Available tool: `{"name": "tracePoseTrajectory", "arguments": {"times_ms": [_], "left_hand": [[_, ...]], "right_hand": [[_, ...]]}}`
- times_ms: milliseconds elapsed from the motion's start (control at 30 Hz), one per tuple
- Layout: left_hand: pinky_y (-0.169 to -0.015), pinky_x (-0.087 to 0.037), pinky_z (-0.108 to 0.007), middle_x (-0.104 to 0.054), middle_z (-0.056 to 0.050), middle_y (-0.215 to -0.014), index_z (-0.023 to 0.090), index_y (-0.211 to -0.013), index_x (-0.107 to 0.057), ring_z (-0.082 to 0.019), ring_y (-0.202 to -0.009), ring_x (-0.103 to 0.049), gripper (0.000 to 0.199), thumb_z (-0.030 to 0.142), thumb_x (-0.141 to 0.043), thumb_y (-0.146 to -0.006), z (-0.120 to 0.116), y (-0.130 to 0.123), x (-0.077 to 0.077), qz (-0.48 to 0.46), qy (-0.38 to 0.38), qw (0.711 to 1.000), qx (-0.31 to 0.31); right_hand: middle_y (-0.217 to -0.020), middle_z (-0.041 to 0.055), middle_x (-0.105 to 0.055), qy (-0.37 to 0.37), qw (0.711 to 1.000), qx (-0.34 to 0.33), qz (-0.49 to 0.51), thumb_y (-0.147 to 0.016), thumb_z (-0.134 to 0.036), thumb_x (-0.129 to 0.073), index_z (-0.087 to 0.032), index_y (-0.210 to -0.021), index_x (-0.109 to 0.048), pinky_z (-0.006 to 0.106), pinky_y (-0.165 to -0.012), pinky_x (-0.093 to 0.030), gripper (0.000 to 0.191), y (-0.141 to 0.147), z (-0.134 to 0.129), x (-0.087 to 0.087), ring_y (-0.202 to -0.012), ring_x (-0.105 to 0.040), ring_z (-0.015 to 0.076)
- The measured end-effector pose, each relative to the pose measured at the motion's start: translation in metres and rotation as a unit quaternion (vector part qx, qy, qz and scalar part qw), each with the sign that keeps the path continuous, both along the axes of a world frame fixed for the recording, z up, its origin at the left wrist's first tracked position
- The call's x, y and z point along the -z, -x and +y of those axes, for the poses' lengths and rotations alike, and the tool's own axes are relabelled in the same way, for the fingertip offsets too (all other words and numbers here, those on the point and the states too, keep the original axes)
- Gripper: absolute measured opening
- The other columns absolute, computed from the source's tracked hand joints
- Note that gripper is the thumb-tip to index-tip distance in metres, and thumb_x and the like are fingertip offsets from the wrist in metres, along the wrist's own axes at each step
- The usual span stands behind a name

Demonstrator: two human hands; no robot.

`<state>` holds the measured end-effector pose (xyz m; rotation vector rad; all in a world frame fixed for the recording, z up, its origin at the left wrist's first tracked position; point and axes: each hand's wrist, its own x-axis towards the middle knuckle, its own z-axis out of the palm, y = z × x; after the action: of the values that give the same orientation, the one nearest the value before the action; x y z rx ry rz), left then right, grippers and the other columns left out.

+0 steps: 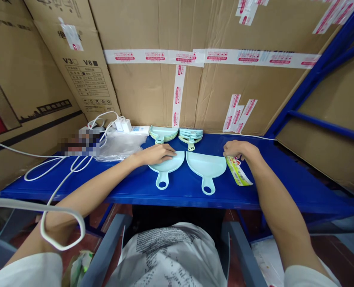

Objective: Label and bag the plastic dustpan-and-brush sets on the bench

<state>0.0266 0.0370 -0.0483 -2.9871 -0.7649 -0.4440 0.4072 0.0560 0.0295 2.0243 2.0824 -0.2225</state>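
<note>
Two pale blue mini dustpans lie side by side on the blue table, handles with round holes toward me. My left hand (162, 154) lies with fingers stretched out over the back left part of the left dustpan (171, 164). The right dustpan (206, 165) is untouched, just left of my right hand (235, 148). That hand is closed, knuckles up, at the far end of a yellow-green printed card (238, 172). Its fingertips are mostly hidden, but they appear to pinch the card. Behind are a stack of dustpans (164, 134) and a stack of smaller pans (190, 135).
Clear plastic bags (121, 145) lie at the back left beside a white charger (123, 124) and looping white cables (57, 191). Cardboard walls (147, 87) stand behind the blue table (179, 199). A blue metal frame (311, 85) rises at right.
</note>
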Motion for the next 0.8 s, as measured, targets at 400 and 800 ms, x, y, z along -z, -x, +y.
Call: {"name": "tracePoseTrajectory", "arguments": {"times_ms": [400, 800], "left_hand": [[-0.097, -0.058, -0.039, -0.079, -0.012, -0.114, 0.018, -0.117, -0.078, -0.024, -0.108, -0.073, 0.032, 0.031, -0.048, -0.112, -0.013, -0.001, -0.023, -0.127, -0.092, 0.988, 0.009], [-0.072, -0.052, -0.031, -0.074, -0.009, -0.087, 0.017, -0.099, -0.078, -0.022, -0.087, -0.071, 0.035, 0.030, -0.047, -0.110, -0.012, 0.010, -0.030, -0.097, -0.214, 0.969, -0.079]], "right_hand": [[-0.097, 0.0071, -0.079, -0.285, 0.756, -0.470, 0.356, -0.103, -0.033, -0.065, -0.021, -0.095, -0.076, 0.032, -0.081, -0.059, 0.018, 0.052, -0.088, -0.039, -0.088, -0.075, 0.0205], [-0.097, 0.0024, -0.080, -0.309, 0.685, -0.575, 0.322, -0.093, -0.056, -0.067, -0.048, -0.131, -0.074, 0.035, -0.064, -0.066, 0.039, 0.086, -0.231, -0.038, -0.083, -0.076, 0.0233]]}}
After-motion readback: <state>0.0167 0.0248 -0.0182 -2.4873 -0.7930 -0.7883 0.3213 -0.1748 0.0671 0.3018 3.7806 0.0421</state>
